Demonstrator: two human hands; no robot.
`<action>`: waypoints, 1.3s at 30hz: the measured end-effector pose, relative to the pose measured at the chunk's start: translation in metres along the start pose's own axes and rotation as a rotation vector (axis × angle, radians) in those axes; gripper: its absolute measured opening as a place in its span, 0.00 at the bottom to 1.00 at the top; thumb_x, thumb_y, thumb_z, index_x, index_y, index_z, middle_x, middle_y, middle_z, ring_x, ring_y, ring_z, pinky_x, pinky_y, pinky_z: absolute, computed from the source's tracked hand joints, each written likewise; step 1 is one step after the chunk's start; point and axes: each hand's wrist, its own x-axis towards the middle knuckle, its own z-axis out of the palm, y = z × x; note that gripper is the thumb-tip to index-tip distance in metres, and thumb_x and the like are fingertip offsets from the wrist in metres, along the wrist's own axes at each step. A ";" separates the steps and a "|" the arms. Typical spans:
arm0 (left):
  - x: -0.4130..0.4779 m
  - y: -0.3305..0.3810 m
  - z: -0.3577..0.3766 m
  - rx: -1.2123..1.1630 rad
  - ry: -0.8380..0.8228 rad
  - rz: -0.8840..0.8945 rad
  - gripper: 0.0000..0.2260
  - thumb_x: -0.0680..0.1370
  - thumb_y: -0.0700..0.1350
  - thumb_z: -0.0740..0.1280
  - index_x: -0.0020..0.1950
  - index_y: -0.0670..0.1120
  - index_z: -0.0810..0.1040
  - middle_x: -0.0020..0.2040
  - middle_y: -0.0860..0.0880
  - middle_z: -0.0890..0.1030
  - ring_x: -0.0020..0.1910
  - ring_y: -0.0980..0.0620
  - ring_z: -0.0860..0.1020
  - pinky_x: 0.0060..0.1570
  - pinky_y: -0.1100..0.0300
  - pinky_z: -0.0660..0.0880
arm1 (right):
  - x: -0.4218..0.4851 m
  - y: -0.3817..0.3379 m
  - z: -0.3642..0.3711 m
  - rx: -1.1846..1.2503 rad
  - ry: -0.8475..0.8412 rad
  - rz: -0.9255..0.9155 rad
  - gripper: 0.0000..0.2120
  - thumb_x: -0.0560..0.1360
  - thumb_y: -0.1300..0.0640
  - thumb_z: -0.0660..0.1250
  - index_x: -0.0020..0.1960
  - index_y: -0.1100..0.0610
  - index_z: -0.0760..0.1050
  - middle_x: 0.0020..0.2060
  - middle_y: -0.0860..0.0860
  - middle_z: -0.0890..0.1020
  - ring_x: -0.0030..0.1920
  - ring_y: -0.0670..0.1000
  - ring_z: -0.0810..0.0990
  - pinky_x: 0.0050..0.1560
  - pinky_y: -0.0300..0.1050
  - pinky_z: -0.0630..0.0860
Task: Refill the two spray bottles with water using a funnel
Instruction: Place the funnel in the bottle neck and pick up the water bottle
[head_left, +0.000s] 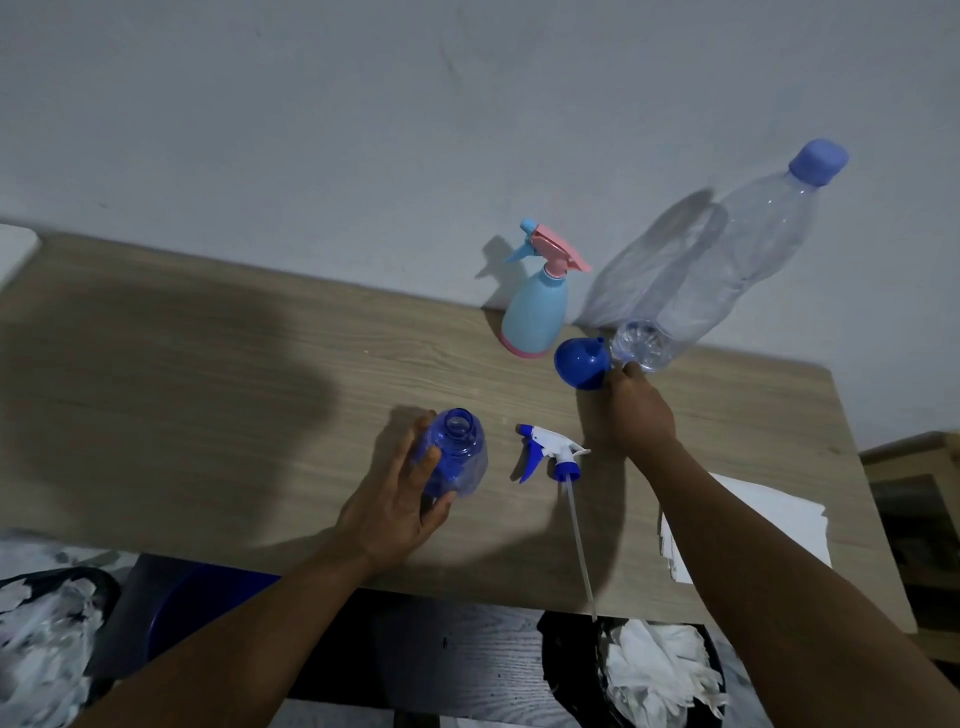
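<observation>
My left hand (402, 499) grips a clear blue spray bottle (457, 452) standing on the wooden table (208, 389), its neck open and capless. Its white-and-blue trigger head (550, 452) lies on the table just to the right, dip tube pointing toward me. My right hand (636, 410) reaches back and closes its fingers on the rim of a blue funnel (579, 364). Behind it stand a light-blue spray bottle with a pink trigger (535, 306) and a large clear water bottle with a blue cap (727, 265).
A stack of white paper (769, 519) lies at the table's right front, partly under my right forearm. The wall runs right behind the bottles. Below the front edge are bins with crumpled white tissue (660, 670) and a blue round object (208, 597).
</observation>
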 end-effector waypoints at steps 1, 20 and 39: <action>0.000 0.000 0.000 -0.002 0.002 -0.003 0.40 0.80 0.54 0.64 0.80 0.57 0.37 0.82 0.50 0.45 0.70 0.44 0.70 0.44 0.50 0.84 | -0.003 0.001 0.000 -0.016 0.006 -0.023 0.15 0.79 0.61 0.64 0.65 0.60 0.71 0.61 0.57 0.72 0.48 0.58 0.79 0.44 0.49 0.73; -0.009 0.008 -0.005 0.032 0.037 -0.122 0.35 0.79 0.57 0.63 0.80 0.59 0.46 0.75 0.44 0.62 0.68 0.41 0.71 0.48 0.44 0.82 | -0.115 -0.111 -0.102 1.582 0.072 0.069 0.10 0.82 0.64 0.60 0.54 0.61 0.80 0.48 0.55 0.86 0.50 0.53 0.85 0.55 0.49 0.81; -0.018 0.004 0.001 0.055 0.017 -0.142 0.34 0.81 0.57 0.61 0.81 0.57 0.46 0.75 0.42 0.64 0.70 0.41 0.71 0.54 0.45 0.81 | -0.125 -0.133 -0.099 1.664 -0.176 0.146 0.12 0.82 0.62 0.62 0.54 0.70 0.78 0.46 0.60 0.86 0.46 0.54 0.84 0.49 0.46 0.83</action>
